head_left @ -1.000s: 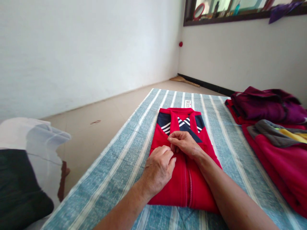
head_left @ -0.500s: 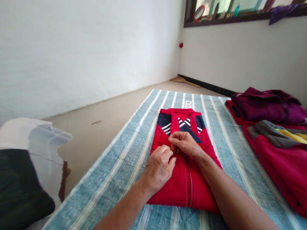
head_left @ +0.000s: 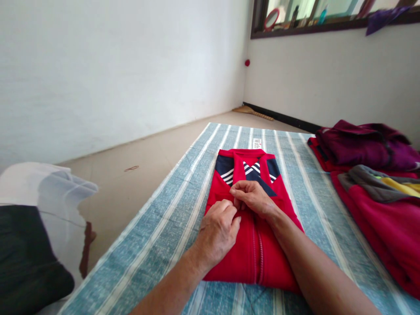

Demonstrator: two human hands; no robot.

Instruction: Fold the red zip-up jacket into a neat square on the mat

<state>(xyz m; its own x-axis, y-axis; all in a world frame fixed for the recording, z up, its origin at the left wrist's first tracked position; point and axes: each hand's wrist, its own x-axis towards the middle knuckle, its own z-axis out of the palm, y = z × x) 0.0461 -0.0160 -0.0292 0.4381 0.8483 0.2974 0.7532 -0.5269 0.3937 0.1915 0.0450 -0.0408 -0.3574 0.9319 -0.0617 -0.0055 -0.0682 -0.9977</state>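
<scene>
Fingers (head_left: 226, 209) of both hands pinch together on a folded red polo shirt (head_left: 256, 258), holding its front closed.

- Bare left forearm (head_left: 167, 292), tapering toward the wrist, with nothing worn on it as far as the bottom of the frame.
- Bare right forearm (head_left: 316, 267), same build, long and smooth, uncovered up to where the frame cuts it off.
- Left hand (head_left: 217, 234), broad across the back, skin finely wrinkled, knuckles prominent, tendons faintly raised.
- Right hand (head_left: 252, 199), similar: creased skin over the knuckles, slender and bony.
- Right fingers (head_left: 241, 187), long and thin, with short, trimmed nails.
- Rest of the body out of view of the head-worn camera, so clothing cannot be told.
</scene>
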